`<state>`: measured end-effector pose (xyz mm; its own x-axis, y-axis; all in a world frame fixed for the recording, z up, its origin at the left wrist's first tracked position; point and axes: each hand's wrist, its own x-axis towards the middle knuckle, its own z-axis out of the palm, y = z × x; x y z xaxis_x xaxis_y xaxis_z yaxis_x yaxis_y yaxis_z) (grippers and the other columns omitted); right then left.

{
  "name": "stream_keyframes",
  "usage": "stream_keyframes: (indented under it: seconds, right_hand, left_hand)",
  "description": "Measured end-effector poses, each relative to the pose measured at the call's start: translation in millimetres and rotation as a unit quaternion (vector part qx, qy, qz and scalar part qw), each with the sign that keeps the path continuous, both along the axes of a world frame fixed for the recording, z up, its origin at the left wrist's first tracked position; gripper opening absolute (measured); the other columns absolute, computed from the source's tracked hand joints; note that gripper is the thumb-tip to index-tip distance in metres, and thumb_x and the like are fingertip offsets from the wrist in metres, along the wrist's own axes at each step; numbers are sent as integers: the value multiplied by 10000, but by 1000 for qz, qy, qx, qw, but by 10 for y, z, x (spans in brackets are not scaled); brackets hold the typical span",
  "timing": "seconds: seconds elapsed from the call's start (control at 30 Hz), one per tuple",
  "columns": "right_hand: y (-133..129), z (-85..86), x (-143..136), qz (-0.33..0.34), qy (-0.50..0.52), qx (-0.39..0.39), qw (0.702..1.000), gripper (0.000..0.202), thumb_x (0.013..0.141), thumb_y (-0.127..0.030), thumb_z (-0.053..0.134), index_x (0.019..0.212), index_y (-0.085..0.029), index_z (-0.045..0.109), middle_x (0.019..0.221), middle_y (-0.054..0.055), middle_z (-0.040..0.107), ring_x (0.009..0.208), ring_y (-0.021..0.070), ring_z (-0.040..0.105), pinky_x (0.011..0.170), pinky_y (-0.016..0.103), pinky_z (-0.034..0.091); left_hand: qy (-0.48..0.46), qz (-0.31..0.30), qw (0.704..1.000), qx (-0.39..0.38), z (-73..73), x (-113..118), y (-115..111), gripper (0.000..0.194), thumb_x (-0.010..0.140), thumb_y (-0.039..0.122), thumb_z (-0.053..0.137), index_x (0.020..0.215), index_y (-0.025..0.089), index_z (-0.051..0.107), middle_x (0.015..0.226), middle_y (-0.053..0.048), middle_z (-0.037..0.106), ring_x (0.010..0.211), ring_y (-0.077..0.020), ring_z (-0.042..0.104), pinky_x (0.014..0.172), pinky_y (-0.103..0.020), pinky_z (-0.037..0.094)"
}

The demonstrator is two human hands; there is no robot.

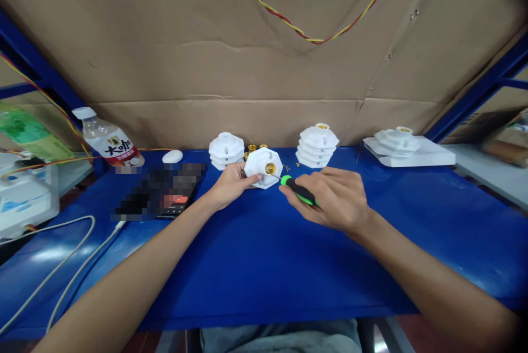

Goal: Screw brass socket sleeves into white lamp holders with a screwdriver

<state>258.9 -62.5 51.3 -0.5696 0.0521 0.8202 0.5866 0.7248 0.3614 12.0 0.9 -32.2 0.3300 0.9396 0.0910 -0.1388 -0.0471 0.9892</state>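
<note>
A white octagonal lamp holder (pixel 251 161) is gripped at its left edge by my left hand (pixel 231 183), its brass-coloured threaded socket turned towards me. My right hand (pixel 336 196) is closed around a screwdriver (pixel 301 191) with a green and black handle. The thin shaft points left, its tip at the socket's opening; whether it touches a screw inside I cannot tell. Behind the held piece lie several brass socket shells (pixel 252 148) and some tiny screws (pixel 287 167). White lamp holders are stacked to the left (pixel 226 150) and to the right (pixel 317 147).
More lamp holders (pixel 396 143) rest on a white box (pixel 439 152) at the right. Two phones (pixel 177 193), a charging cable (pixel 88 265), a white rounded case (pixel 172 156) and a drink bottle (pixel 109 138) occupy the left. A cardboard wall (pixel 206 67) with a hanging twisted wire (pixel 284 18) closes the back.
</note>
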Motion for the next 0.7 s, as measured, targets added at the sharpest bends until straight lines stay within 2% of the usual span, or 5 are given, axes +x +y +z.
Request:
stream_keyframes:
  seconds: [0.13, 0.3, 0.47, 0.6, 0.7]
  right_hand:
    - [15, -32, 1, 31, 21, -54, 998, 293, 888, -200, 743, 1135, -179, 586, 1063, 111, 826, 775, 209, 792, 630, 320, 617]
    - [50, -47, 20, 10, 33, -11, 999, 280, 875, -210, 821, 1063, -193, 614, 729, -19, 761, 553, 160, 705, 547, 284, 565]
    - [75, -72, 34, 45, 46, -57, 996, 339, 860, -186, 774, 1150, -178, 600, 1004, 81, 823, 782, 205, 795, 653, 305, 621]
    - [89, -74, 39, 18, 53, -12, 998, 284, 866, -211, 820, 1053, -217, 607, 720, -36, 754, 564, 146, 700, 572, 271, 570]
    - [89, -65, 41, 20, 55, -15, 998, 311, 865, -281, 817, 1085, -200, 612, 849, 34, 802, 645, 181, 748, 586, 294, 591]
  left_hand:
    - [-9, -3, 1000, -5, 20, 13, -5, 417, 833, 323, 897, 1155, 108, 744, 1098, -132, 819, 959, -238, 778, 929, -407, 632]
    - [10, -7, 1000, 4, 55, 20, -32, 404, 849, 328, 880, 1158, 109, 736, 1117, -141, 814, 977, -242, 777, 946, -411, 628]
    - [4, -6, 1000, -3, 55, 15, -35, 398, 853, 331, 876, 1157, 117, 734, 1103, -145, 813, 991, -259, 782, 978, -456, 626]
    - [7, -2, 1000, -2, 44, 12, -26, 391, 850, 332, 879, 1144, 121, 732, 1101, -138, 812, 995, -260, 778, 979, -465, 625]
    - [7, -5, 1000, 3, 55, 16, -34, 409, 844, 341, 883, 1152, 120, 731, 1100, -136, 812, 989, -260, 776, 972, -461, 625]
